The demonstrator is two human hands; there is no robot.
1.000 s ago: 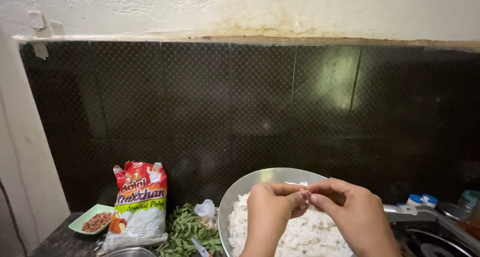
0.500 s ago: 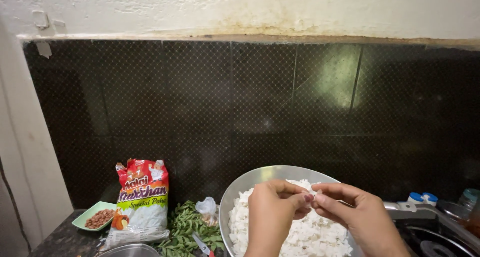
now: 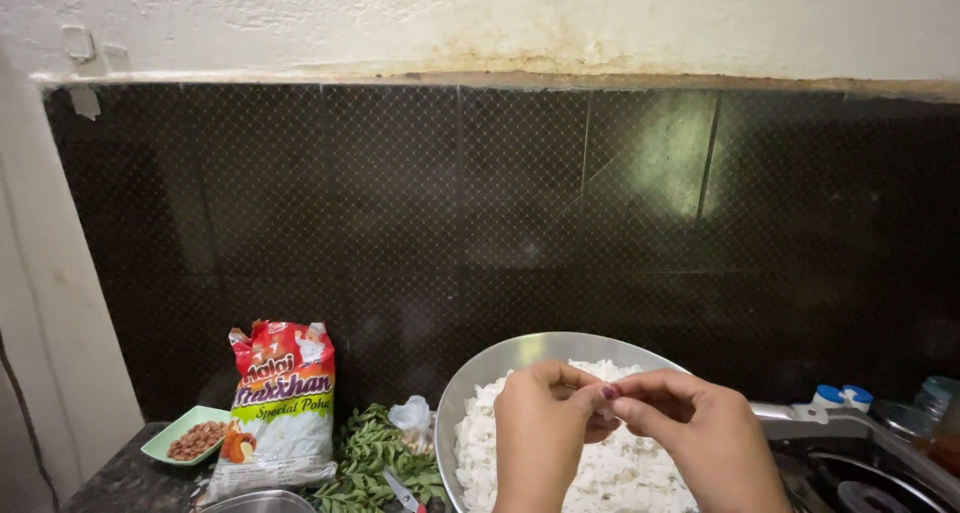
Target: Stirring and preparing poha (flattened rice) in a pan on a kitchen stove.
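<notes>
Since the earlier frame, fingertips were drawn closer together. Left hand [image 3: 545, 428] and right hand [image 3: 690, 433] were pinched on something tiny, unidentifiable, above white flakes [image 3: 640, 473] in the steel bowl [image 3: 500, 368]. Bits could be dropped outside if jerked.

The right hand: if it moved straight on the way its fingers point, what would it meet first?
The right hand points left, fingertips already touching the left hand above the round steel bowl of white flakes, so it meets that hand first.
</notes>
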